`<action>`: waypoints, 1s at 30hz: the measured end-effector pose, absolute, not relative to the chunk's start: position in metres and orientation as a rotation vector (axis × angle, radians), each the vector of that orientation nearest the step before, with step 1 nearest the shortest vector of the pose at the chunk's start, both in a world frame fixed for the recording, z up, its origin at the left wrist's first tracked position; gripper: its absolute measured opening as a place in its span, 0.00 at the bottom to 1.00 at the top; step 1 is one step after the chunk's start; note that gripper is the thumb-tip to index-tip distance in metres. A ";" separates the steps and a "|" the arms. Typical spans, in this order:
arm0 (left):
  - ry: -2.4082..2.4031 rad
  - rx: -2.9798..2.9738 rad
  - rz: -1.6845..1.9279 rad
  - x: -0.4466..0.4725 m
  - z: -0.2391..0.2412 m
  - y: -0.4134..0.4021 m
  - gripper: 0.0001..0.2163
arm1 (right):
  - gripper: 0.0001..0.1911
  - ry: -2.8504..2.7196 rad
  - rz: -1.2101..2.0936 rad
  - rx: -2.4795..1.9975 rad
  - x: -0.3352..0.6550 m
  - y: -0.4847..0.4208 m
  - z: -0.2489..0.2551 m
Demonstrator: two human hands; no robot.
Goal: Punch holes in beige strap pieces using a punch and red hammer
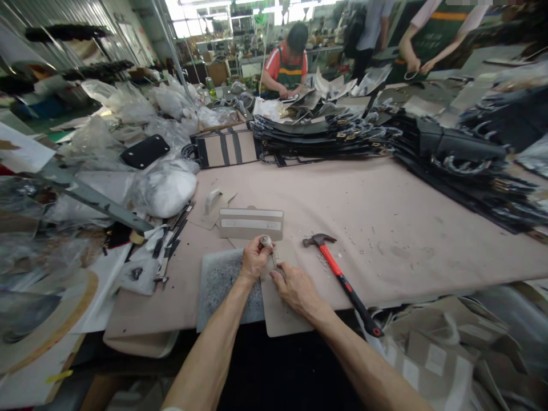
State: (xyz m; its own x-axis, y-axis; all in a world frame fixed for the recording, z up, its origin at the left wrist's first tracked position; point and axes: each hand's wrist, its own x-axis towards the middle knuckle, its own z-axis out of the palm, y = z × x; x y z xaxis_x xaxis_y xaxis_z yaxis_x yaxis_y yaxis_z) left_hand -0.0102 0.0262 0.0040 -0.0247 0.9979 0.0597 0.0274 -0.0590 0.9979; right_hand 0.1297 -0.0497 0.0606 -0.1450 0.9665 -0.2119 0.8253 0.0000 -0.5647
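Note:
My left hand (254,260) is closed around a small pale strap-like piece (268,242), holding its rounded end up above a grey stone slab (216,288). My right hand (295,288) rests just to the right, fingers curled and pinching the lower part of the same piece over a beige flat panel (282,317). A hammer (340,277) with a red and black handle lies on the table right of my right hand, its head pointing away from me.
A beige folded panel (251,222) lies beyond my hands. Stacks of black bag parts (325,140) and a striped bag (225,148) fill the far table. Plastic-wrapped bundles (165,188) crowd the left. A person in a green apron (286,63) works across the table.

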 end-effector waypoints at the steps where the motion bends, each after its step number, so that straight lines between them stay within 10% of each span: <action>1: 1.216 1.243 1.251 -0.009 0.001 0.027 0.13 | 0.21 -2.027 0.866 -1.874 0.131 -0.050 0.060; 23: 1.281 1.637 1.137 -0.005 0.004 0.026 0.09 | 0.23 -1.915 0.989 -1.594 0.149 -0.051 0.053; 30: 1.250 1.704 1.074 -0.006 0.002 0.027 0.10 | 0.19 -1.852 0.337 -2.043 0.234 -0.051 0.041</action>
State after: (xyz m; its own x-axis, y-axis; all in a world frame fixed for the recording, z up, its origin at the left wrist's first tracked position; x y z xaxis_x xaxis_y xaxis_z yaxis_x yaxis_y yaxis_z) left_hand -0.0058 0.0266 0.0022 0.1704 0.9666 0.1916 0.3353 -0.2397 0.9111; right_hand 0.2345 -0.0506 0.0410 0.1117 0.9916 0.0645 0.9054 -0.0748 -0.4180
